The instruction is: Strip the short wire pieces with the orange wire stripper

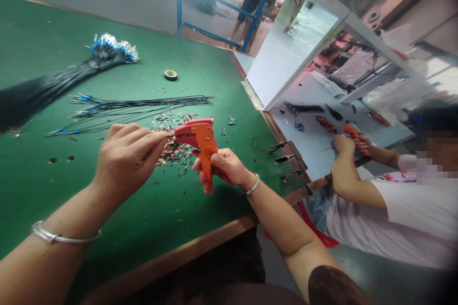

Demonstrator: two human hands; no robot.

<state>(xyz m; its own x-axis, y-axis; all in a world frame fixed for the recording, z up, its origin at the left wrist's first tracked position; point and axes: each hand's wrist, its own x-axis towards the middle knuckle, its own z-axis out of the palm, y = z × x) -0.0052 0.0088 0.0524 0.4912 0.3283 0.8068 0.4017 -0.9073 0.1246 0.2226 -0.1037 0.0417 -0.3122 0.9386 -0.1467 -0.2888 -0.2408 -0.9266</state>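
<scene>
Above the table (150, 219), the right hand (226, 166) curls round a wire stripper (203, 137).

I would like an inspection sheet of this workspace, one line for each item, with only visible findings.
Surface: green table, marked by two dark spots left of the left hand.
Job's things: orange-and-red hand tool, gripped by the right hand.
Clutter: copper-coloured scraps around the tool's nose; tape roll farther back.
Hands: right closed around the tool's handles; left fingertips pinched at its nose, whether on a wire is unclear.
Cables: thick black bundle with blue-and-pale ends; loose black wires nearer.
Surroundings: co-worker at right, holding a similar orange tool over a pale worktop.
</scene>
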